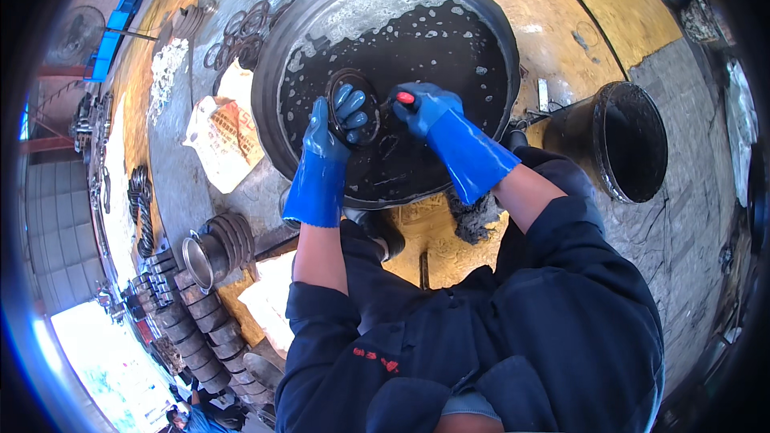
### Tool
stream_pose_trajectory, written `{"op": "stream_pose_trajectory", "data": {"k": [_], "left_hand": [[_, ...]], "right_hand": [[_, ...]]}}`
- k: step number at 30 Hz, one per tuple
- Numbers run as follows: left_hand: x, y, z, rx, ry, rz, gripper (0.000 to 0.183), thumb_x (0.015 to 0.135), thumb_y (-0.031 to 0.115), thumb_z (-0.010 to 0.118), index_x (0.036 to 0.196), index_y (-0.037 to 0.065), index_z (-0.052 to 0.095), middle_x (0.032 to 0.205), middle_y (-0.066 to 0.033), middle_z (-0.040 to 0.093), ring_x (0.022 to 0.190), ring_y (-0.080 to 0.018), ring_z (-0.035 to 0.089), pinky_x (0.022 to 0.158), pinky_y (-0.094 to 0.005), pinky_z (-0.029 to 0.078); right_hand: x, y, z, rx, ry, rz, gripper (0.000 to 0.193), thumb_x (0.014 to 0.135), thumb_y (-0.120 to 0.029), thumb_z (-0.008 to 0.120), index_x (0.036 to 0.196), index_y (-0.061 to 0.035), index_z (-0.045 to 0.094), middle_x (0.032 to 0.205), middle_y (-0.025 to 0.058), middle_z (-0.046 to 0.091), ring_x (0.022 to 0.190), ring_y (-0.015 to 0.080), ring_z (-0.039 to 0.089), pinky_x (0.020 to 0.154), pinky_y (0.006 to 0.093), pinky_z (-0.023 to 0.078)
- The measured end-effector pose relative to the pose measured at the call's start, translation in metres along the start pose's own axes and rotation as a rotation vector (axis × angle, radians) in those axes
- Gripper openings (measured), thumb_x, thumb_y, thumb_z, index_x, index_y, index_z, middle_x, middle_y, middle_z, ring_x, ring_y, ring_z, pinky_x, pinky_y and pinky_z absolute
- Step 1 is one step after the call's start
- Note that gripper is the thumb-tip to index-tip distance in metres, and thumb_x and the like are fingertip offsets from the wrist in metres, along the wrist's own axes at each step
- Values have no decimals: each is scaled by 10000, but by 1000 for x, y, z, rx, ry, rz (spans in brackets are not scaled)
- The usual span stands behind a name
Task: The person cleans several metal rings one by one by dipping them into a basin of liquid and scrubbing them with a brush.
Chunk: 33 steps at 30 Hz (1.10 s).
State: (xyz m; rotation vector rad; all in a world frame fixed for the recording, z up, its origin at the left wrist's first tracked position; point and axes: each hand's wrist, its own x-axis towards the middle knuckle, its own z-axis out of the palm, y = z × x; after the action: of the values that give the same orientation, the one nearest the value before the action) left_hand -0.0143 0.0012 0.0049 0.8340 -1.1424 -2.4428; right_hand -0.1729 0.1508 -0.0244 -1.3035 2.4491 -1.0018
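A wide black round tub (271, 124) of dark liquid, with pale foam along its far side, stands in front of me. Over the liquid, my left hand (325, 132) in a long blue rubber glove is closed round a dark wet metal ring (376, 108). Its fingers show through the ring's opening. Just right of the ring, my right hand (433, 108), gloved the same way, grips a tool with a red-ended handle (406, 98). The tool's working end cannot be made out against the dark liquid. A small gap separates the right hand from the ring.
A black bucket (576, 132) stands right of the tub. To the left lie a printed white sack (228, 140), a heap of dark rings (249, 24), stacked rings (233, 244) and rows of dark metal cylinders (208, 337). Another person (204, 418) is at the lower left.
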Motion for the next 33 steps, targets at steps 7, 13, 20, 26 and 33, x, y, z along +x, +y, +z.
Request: {"op": "stream_pose_trajectory", "data": {"k": [7, 13, 20, 26, 33], "left_hand": [[-13, -5, 24, 529, -85, 270, 409, 980, 353, 559, 1206, 16, 616, 1046, -110, 706, 808, -181, 649, 685, -301, 502], [-10, -18, 25, 1826, -8, 617, 277, 860, 182, 644, 1111, 66, 665, 935, -189, 687, 898, -376, 652, 797, -460, 516], [-6, -23, 34, 1949, -101, 560, 279, 855, 207, 668, 1092, 60, 664, 897, -164, 691, 847, -366, 655, 760, -460, 520], [-9, -31, 46, 1914, -132, 632, 283, 851, 204, 669, 1093, 57, 664, 891, -163, 688, 828, -360, 652, 746, -466, 510], [-21, -66, 44, 1118, -94, 90, 216, 890, 207, 629, 1044, 68, 689, 784, -110, 650, 657, -235, 621, 569, -350, 493]], "right_hand": [[19, -6, -40, 449, 128, 168, 236, 845, -266, 665, 1045, -150, 712, 968, 90, 719, 934, 257, 686, 819, 365, 544], [37, 4, -62, 718, 122, 323, 260, 854, -235, 664, 1059, -81, 707, 938, 85, 728, 879, 179, 686, 796, 314, 536], [47, 26, -73, 781, 159, 380, 263, 856, -226, 670, 1066, -72, 705, 947, 86, 727, 878, 174, 683, 795, 311, 537], [51, 35, -79, 809, 164, 394, 265, 858, -218, 676, 1072, -64, 704, 954, 87, 726, 877, 169, 682, 793, 309, 537], [52, 32, -82, 843, 165, 406, 269, 860, -209, 683, 1079, -54, 702, 963, 88, 726, 877, 164, 679, 792, 306, 538]]}}
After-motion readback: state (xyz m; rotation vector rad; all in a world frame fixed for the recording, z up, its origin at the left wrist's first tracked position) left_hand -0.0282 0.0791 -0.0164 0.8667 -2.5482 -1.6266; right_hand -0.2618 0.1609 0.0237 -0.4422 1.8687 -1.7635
